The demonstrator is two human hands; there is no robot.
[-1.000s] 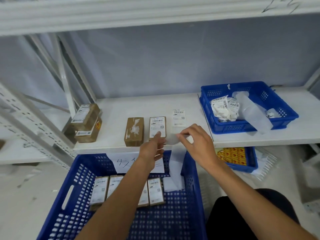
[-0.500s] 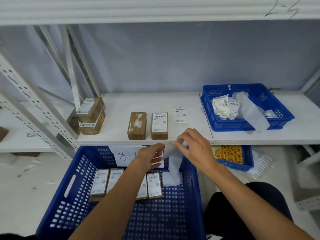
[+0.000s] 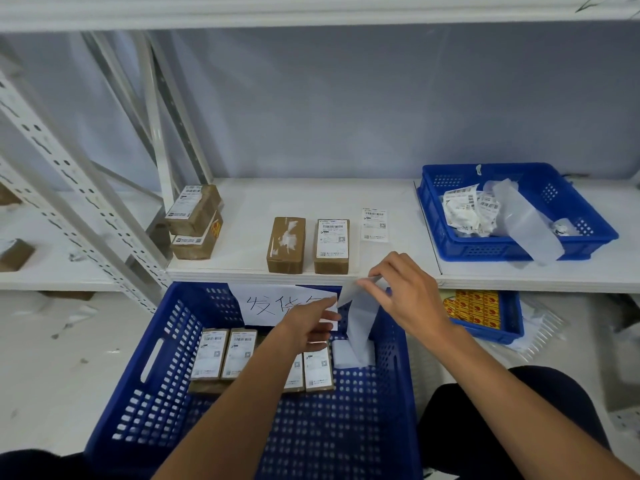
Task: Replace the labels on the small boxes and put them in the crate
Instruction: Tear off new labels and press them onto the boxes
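Note:
My right hand [image 3: 408, 296] pinches the top end of a white label backing strip [image 3: 362, 320] that hangs down into the big blue crate [image 3: 138, 386]. My left hand [image 3: 308, 327] pinches the strip's upper corner, just left of the right hand. Several labelled small boxes [image 3: 221, 353] lie in a row in the crate, partly hidden by my left arm. On the shelf stand a brown box with torn label residue [image 3: 286, 244], a labelled box [image 3: 331, 245] and a loose label [image 3: 374, 224].
Two stacked labelled boxes [image 3: 195, 221] sit at the shelf's left end. A blue tray [image 3: 588, 233] on the right holds crumpled old labels and a backing strip. A handwritten paper sign [image 3: 273, 303] hangs on the crate's far wall. A smaller blue bin [image 3: 509, 327] stands below the shelf.
Both hands have come down from over the shelf edge to above the crate, still together at the strip. The view has shifted slightly.

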